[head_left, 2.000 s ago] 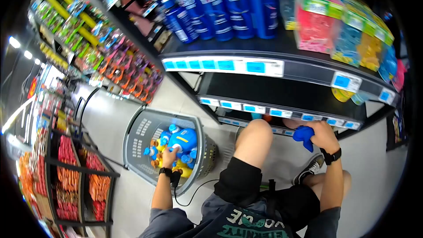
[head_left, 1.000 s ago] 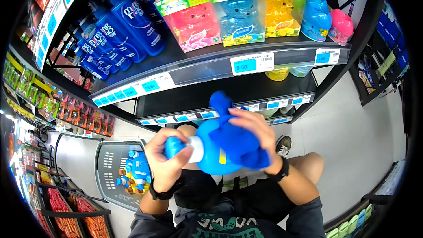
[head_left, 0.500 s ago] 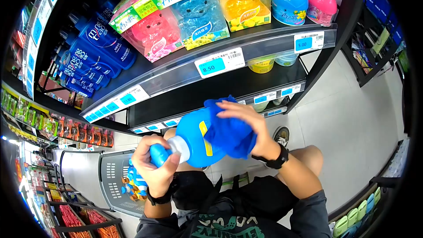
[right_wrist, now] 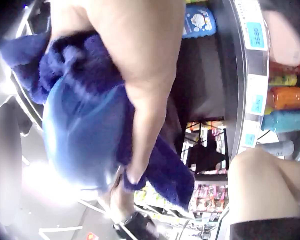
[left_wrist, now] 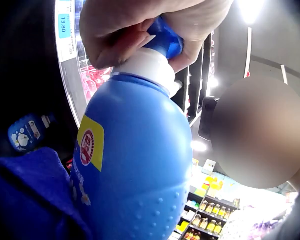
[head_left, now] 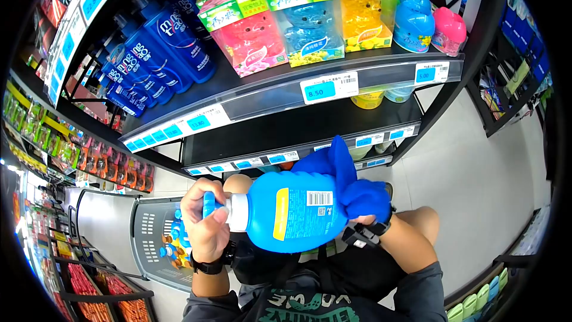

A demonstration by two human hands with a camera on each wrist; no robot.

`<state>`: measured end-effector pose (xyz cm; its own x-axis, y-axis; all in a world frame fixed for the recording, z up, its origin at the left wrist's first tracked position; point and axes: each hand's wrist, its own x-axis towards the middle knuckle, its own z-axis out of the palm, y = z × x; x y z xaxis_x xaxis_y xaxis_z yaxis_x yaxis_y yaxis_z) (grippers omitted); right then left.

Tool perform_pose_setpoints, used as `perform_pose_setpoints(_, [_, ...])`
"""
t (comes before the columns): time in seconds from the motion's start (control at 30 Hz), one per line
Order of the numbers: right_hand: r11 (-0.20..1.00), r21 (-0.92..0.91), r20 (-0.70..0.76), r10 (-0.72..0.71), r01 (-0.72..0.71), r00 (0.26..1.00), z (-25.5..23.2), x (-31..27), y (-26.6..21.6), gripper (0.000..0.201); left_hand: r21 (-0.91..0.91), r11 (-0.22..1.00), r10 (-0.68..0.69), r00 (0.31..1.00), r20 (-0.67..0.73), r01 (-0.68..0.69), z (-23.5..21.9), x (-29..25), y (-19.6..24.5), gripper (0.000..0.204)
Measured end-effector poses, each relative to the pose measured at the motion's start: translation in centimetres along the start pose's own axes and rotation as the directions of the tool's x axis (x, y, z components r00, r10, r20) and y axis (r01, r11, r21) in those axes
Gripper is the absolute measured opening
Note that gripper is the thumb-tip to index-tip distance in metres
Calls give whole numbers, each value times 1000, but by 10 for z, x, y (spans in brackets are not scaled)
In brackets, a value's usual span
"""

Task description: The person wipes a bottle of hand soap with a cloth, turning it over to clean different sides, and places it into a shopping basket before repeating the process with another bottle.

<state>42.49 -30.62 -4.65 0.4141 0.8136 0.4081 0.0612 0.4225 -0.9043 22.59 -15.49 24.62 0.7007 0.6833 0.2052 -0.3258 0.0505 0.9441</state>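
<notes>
A big blue bottle (head_left: 298, 214) with a white collar lies on its side in the air before my knees, its back label and barcode facing up. My left hand (head_left: 205, 226) grips it by the blue cap (head_left: 208, 203), fingers and thumb wrapped round. A blue cloth (head_left: 364, 198) covers the bottle's base end. Behind the cloth, mostly hidden, my right hand (right_wrist: 140, 60) holds it against the bottle; the cloth bunches and hangs past the fingers in the right wrist view. The left wrist view shows the bottle's yellow patch and dotted side.
A grey basket (head_left: 149, 232) with several blue and yellow bottles stands on the floor at left. Ahead, a black shelf (head_left: 250, 134) carries price tags along its edge. Boxed air fresheners (head_left: 310, 24) and dark blue pump bottles (head_left: 176, 45) fill the shelf above.
The bottle came up between the hands and has been turned so its back label shows. The right hand's cloth moved from the bottle's side to its base. The left hand left the basket for the cap.
</notes>
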Motion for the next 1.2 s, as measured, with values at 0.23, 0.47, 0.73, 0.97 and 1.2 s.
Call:
perform_pose_setpoints(0.23, [323,923,80,373,-210,924,53,56,-141,40,336,939,-172,944,281,71,-6,23,5,72])
perform_pose_setpoints(0.47, [181,983,4,50,-13,999,50,53,-110,53,45,983,-183,950,251,177,12,-19,-52,88])
perform_pose_setpoints(0.73, [609,789,-93,250,-82,964,45,50,-116,48,-134,989,-75,987,-140,56,30,-50,-94,61])
perform_pose_setpoints(0.97, [871,449,-172,304,-201,937,49,59,-145,25,-175,982,-94,987,-129,71,19,-41,-68,63])
perform_pose_setpoints(1.2, [991,51,70,122,-126,990,52,82,-180,26,-191,958,-236,967,-94,215,5,-41,-60,50])
